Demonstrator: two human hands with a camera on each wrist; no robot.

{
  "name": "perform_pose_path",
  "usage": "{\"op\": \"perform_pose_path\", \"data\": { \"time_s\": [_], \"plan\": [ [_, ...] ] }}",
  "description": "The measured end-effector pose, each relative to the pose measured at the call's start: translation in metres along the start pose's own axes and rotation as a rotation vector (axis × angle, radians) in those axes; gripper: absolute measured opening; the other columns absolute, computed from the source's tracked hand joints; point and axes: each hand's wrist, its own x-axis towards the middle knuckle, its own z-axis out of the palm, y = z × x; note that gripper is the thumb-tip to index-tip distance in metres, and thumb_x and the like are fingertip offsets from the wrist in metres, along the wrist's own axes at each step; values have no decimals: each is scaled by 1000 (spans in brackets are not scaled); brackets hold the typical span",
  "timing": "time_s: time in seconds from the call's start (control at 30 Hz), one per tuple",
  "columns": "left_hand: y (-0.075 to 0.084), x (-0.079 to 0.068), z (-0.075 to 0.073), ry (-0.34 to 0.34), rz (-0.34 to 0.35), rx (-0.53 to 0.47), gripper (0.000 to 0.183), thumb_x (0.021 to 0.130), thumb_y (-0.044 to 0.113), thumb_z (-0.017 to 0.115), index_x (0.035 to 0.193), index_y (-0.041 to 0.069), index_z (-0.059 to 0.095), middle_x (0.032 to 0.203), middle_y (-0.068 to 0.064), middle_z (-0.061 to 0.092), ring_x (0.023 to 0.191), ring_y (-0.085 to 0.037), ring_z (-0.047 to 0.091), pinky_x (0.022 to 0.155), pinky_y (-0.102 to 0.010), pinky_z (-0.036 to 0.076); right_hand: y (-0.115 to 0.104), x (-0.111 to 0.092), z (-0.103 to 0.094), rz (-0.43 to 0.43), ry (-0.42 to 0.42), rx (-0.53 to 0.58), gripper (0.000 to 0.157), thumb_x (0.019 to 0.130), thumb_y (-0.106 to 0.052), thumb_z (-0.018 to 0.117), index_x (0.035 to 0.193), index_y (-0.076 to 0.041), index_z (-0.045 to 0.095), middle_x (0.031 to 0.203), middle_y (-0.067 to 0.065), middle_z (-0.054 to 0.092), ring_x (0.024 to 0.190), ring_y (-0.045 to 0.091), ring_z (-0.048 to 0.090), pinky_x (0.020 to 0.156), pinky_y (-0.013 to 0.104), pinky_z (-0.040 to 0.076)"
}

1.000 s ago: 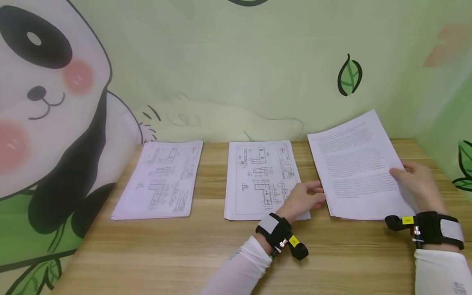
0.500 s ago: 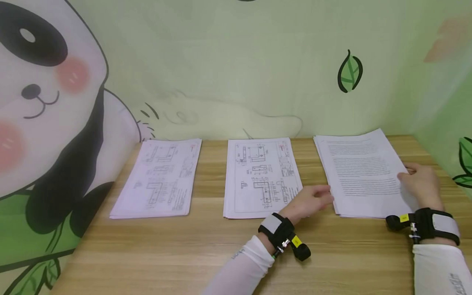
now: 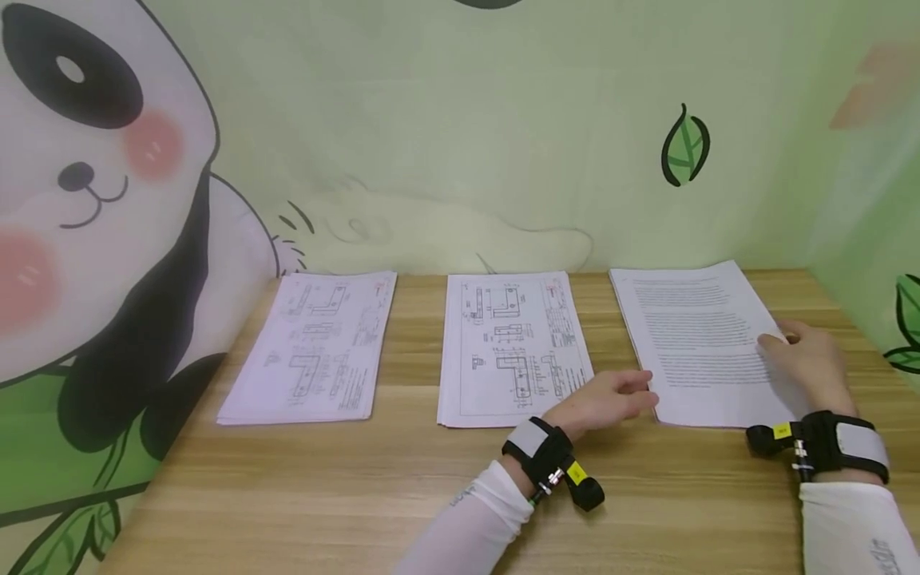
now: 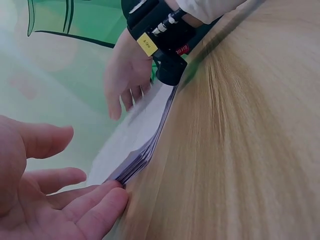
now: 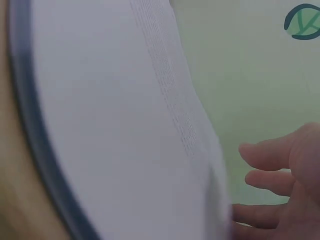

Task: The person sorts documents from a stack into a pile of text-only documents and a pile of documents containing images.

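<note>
Flanking the printed stack [image 3: 690, 339]
long axis runs front-to-back, left hand [image 3: 600, 403] touching its left edge, right hand [image 3: 814, 363] at the right, both loose, nothing clamped

White sleeves [image 3: 470, 519], grey lettering [image 3: 882, 555] along forearms. Wide black strap [image 3: 824, 442] round each wrist, pale grey patch [image 3: 861, 446] on top. Rounded black housing [image 3: 589, 494] jutting from each, yellow label [image 3: 576, 473] beside it. Silvery metal connector [image 3: 555, 477], black cable [image 3: 806, 473]. Small red tag [image 4: 183, 49], pale letters, on right strap.
</note>
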Motion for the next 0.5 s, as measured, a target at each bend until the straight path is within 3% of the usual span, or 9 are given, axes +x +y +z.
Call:
{"op": "perform_pose_path", "data": {
  "time_s": [0.17,0.27,0.4,0.5],
  "plan": [
    [2,-3,0,26,-17,-10,50,89,38,56,136,22,49,129,2,60,96,-11,64,86,-29,52,-7,-2,0,-13,-41,-16,77,95,-45,36,145,9,12,138,48,22,122,63,24,93,71,26],
    [5,-6,-3,57,16,19,49,90,36,55,136,20,49,128,1,61,94,-9,62,80,-27,53,-14,-2,1,-11,-49,18,78,95,-46,35,146,7,9,142,45,16,125,63,19,96,72,23],
    [8,-13,-15,111,99,99,47,92,36,54,134,14,52,128,-3,61,104,-9,58,86,-27,51,-32,-2,8,-48,-42,77,77,94,-48,35,148,1,9,144,43,17,128,61,20,97,72,23],
    [9,-19,-29,144,124,108,47,92,36,53,133,13,53,131,-4,60,113,-10,56,96,-28,48,-49,-2,14,-89,-51,120,77,94,-49,36,148,-1,11,144,42,20,129,59,21,98,72,25]
  ]
}}
